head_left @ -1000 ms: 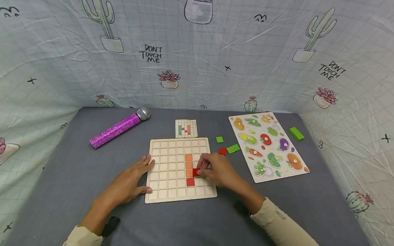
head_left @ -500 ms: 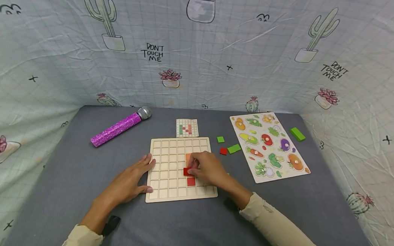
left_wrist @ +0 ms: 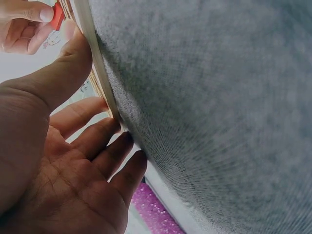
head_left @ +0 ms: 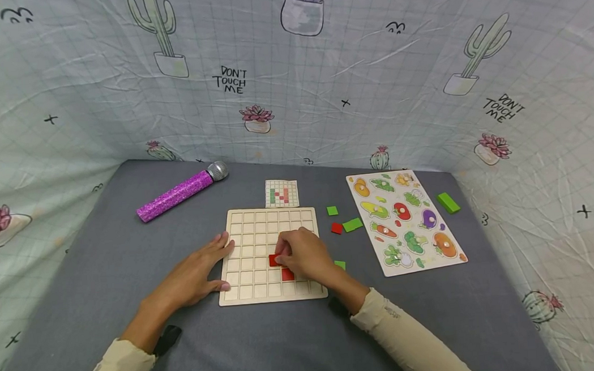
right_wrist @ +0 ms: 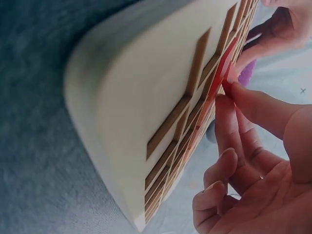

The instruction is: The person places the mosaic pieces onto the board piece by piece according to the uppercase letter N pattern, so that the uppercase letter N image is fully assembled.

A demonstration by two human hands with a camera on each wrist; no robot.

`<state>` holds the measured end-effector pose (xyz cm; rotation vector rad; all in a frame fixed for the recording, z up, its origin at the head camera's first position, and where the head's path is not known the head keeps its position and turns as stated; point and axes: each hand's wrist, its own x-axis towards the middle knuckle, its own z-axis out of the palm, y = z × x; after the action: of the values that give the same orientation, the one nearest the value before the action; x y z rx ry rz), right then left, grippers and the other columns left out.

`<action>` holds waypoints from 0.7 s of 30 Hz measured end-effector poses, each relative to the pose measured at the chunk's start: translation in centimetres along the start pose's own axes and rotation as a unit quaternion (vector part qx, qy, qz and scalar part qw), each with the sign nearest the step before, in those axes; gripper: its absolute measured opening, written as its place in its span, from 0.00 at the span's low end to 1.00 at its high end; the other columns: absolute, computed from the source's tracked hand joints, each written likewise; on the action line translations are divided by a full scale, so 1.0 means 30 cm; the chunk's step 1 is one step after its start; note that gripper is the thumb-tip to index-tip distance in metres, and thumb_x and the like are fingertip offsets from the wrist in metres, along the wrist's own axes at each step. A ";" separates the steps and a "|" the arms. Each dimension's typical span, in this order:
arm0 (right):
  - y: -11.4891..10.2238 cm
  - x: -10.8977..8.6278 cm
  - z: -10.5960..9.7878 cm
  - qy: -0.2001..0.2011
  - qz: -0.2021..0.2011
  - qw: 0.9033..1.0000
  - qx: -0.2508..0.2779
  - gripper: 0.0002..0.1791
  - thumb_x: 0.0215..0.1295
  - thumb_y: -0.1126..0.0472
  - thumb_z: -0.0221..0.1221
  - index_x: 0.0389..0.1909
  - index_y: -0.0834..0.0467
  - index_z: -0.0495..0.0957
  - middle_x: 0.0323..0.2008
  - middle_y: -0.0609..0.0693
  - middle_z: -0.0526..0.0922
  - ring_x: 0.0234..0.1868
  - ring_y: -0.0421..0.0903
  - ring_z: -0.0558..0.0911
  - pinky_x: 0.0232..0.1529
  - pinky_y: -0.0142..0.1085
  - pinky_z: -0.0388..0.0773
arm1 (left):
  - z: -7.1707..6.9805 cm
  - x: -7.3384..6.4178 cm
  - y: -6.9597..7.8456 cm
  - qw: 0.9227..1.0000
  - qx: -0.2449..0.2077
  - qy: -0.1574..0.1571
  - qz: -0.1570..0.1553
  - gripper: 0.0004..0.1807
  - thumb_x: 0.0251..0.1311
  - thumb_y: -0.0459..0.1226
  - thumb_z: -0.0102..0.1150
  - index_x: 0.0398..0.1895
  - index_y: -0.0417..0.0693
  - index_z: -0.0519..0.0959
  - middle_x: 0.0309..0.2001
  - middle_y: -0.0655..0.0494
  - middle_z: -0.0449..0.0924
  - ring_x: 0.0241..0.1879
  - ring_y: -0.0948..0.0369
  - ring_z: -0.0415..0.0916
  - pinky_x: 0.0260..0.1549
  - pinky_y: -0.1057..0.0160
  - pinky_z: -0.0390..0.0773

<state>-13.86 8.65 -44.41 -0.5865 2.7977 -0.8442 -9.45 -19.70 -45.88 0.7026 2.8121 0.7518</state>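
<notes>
A pale wooden grid board [head_left: 248, 228] lies flat on the grey table. My right hand [head_left: 305, 255] pinches a small red square tile [head_left: 273, 260] between thumb and fingertips, low over the middle of the board. Just nearer to me, another red tile [head_left: 287, 274] sits in a cell. The orange tiles are mostly covered by the right hand in the head view. At the board's left edge rests my left hand [head_left: 192, 277], fingers extended and thumb on the near corner area. In the left wrist view, the held red tile [left_wrist: 57, 16] shows near the other hand's thumb.
A small pattern card [head_left: 281, 193] lies behind the board. To the right are green tiles [head_left: 353, 224], a loose red tile [head_left: 336, 228], a vegetable puzzle board [head_left: 398, 247] and a green block [head_left: 448, 202]. A glittery purple microphone [head_left: 177, 197] lies back left.
My right hand has carried the red tile leftward across the board, from right of the orange column to its left. A green tile beside the right wrist has come into view. The left hand stays put.
</notes>
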 end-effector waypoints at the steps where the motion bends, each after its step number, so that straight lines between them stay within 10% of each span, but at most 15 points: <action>1: -0.001 0.001 0.002 -0.001 -0.001 1.000 -0.004 0.09 0.62 0.62 0.75 0.28 0.47 0.84 0.21 0.39 0.79 0.34 0.39 0.74 0.31 0.32 0.71 | 0.000 0.000 0.000 1.000 0.000 0.001 0.001 0.50 0.55 0.39 0.80 0.79 0.34 0.65 0.83 0.34 0.56 0.82 0.35 0.56 0.75 0.33 0.64; 21: -0.002 0.019 0.023 -0.008 -0.013 1.000 -0.027 0.09 0.60 0.58 0.78 0.28 0.48 0.85 0.21 0.40 0.76 0.31 0.40 0.72 0.30 0.33 0.68 | -0.005 0.002 0.007 1.000 0.006 -0.003 -0.005 0.50 0.56 0.41 0.79 0.80 0.36 0.65 0.83 0.36 0.56 0.82 0.35 0.56 0.74 0.33 0.65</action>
<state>-14.17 8.04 -44.99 -0.6368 2.8116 -0.7683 -9.44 -19.58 -45.64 0.6920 2.8151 0.7309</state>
